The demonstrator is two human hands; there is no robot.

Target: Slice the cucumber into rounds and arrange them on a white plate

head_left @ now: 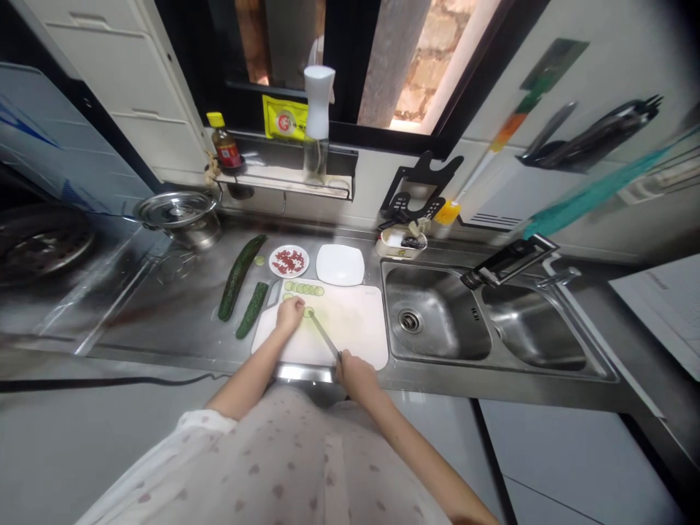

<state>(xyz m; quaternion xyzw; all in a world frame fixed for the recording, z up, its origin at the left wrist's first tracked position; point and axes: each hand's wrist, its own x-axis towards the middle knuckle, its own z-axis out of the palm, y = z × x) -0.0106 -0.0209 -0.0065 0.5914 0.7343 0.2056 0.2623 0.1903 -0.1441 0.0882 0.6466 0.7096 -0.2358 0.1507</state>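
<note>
My right hand [355, 373] is wrapped round the handle of a kitchen knife [327, 338], whose blade points away to the upper left over a white cutting board [353, 343]. A pale green cucumber slice [308, 312] lies at the knife's tip. Just left of it, my left hand [291, 315] rests over the board with its fingers drawn together; what they hold, if anything, is too small to make out. Behind that hand is a row of several cucumber slices [304, 289] along the board's far edge.
Left of the board lie a long cucumber [240, 277] and a cut cucumber piece [252, 310]. Beyond it stand a plate with red bits [289, 261] and a white plate [340, 265]. A double sink [437, 321] is on the right, a lidded steel pot [191, 222] at left.
</note>
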